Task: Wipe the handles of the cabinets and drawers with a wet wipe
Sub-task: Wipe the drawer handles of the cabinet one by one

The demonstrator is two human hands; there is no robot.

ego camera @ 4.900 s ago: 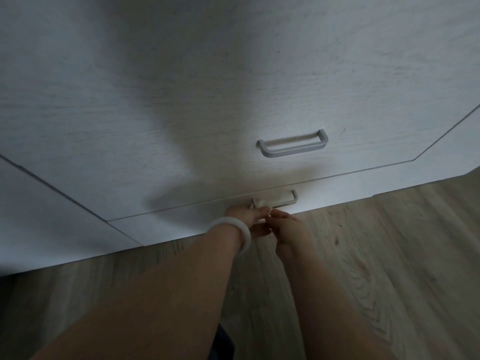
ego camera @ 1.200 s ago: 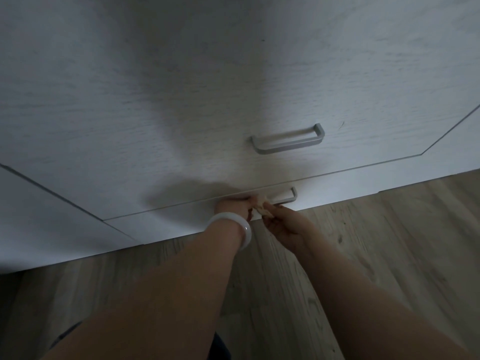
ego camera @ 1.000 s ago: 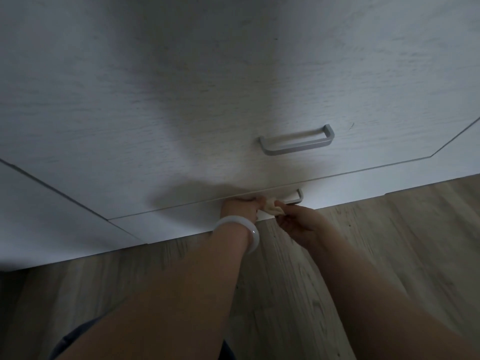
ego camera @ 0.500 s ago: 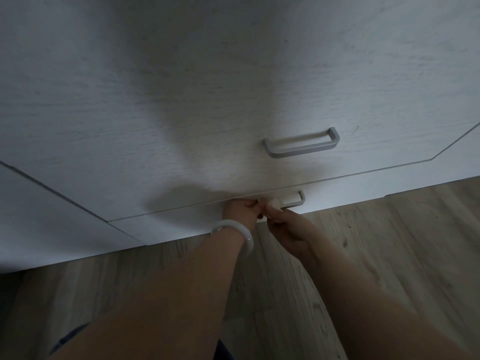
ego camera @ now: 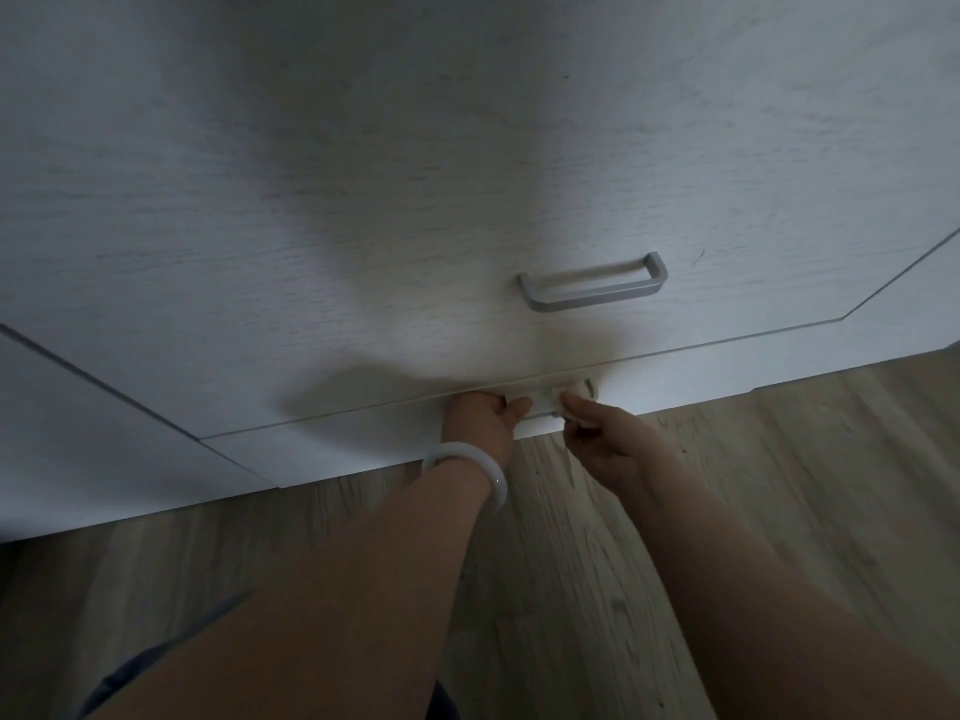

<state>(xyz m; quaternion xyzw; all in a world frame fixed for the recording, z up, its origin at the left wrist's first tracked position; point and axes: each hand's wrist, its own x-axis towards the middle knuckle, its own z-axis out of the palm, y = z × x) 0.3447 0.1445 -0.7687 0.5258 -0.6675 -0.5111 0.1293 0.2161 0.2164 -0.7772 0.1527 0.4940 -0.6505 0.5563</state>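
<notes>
1. The left hand (ego camera: pixel 480 415), with a white bangle (ego camera: pixel 467 467) on its wrist, curls round the left end of the bottom drawer handle (ego camera: pixel 540 407).
2. The right hand (ego camera: pixel 605 441) pinches the wet wipe (ego camera: pixel 563 400) against that handle's right end.
3. The upper drawer handle (ego camera: pixel 595 285) sits untouched above.

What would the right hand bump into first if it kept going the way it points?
Probably the lower handle. The right hand pinches the wipe right against it, so the drawer front comes next. Depth is hard to judge.
</notes>
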